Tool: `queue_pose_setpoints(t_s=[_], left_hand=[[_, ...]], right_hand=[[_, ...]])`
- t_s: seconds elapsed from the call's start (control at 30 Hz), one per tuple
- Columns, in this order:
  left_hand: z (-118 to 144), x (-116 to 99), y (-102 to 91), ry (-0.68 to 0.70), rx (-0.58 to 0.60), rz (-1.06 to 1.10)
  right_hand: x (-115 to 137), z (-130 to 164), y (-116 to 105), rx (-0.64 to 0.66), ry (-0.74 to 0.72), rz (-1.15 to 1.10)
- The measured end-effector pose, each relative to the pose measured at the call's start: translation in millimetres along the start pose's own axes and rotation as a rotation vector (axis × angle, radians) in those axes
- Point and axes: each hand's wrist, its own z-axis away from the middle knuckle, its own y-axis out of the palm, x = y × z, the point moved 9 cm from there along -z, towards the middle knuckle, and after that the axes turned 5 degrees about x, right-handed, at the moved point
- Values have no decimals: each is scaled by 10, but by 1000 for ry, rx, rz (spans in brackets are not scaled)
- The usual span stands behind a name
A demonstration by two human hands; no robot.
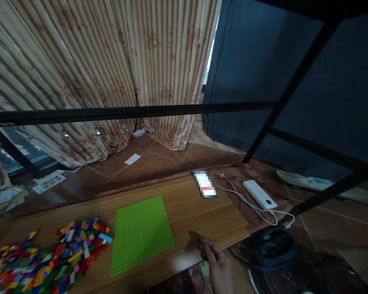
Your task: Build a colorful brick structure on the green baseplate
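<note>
Right of the green baseplate [141,232], I see my right hand [217,261] at the table [196,204] edge, its grip loosely curled on nothing. Left hand unseen. Left of the baseplate, the brick pile [43,261] lies loose; none placed yet, all building remains.

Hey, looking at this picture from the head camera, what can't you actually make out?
- Left hand: out of the head view entirely.
- Right hand: cut off by the bottom edge; its grip is unclear.
- Card on the table: pixelated, unreadable.
- Brick pile: runs off the left and bottom edges.
- Dark round thing: too dim to identify.
</note>
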Motion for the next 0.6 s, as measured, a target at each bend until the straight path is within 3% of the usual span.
queue_pose_setpoints(t_s=[0.13, 0.23, 0.37, 0.47, 0.6], left_hand=[[13, 23, -97, 35, -132, -7], [174, 136, -106, 34, -214, 2], [639, 418, -108, -15, -263, 54], [1030, 620, -128, -55, -294, 110], [1486, 827, -376, -108, -519, 187]], right_hand=[[5, 334, 378, 149, -77, 141], [53, 688, 659, 278, -157, 290], [167, 1112, 895, 414, -230, 336], [229, 1203, 995, 480, -218, 392], [343, 1182, 1334, 660, -272, 478]])
